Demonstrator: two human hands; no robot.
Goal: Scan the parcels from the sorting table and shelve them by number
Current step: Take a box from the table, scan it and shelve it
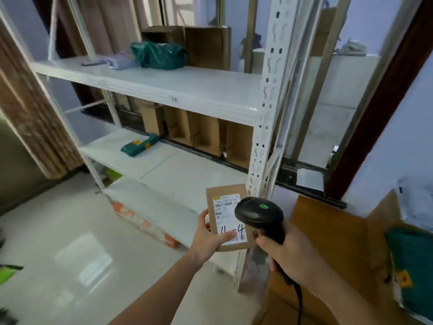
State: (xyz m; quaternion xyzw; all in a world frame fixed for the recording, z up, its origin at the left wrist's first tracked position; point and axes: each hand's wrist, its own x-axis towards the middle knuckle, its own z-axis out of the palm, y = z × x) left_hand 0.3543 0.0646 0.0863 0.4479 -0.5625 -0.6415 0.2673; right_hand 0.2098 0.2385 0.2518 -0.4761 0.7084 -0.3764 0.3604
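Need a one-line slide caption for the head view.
Left hand holds a labelled brown parcel under the barcode scanner gripped by the right hand.

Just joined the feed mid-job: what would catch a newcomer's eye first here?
Low in the centre, the left hand holds a small brown parcel with "11-4" handwritten on its label, while the right hand aims a black scanner at it. Behind stands a white shelf rack with a green bag on its upper shelf.

The flat brown cardboard parcel (226, 216) carries a white label printed with black barcode stripes, a small yellow corner patch and black handwritten digits. The glossy black handheld scanner (260, 214) has a round green dot on top. On the white metal shelving rack (164, 85) lie a dark green plastic-wrapped bundle (159, 55), a teal packet with yellow stickers (139, 145) and plain brown cardboard boxes (206, 134).
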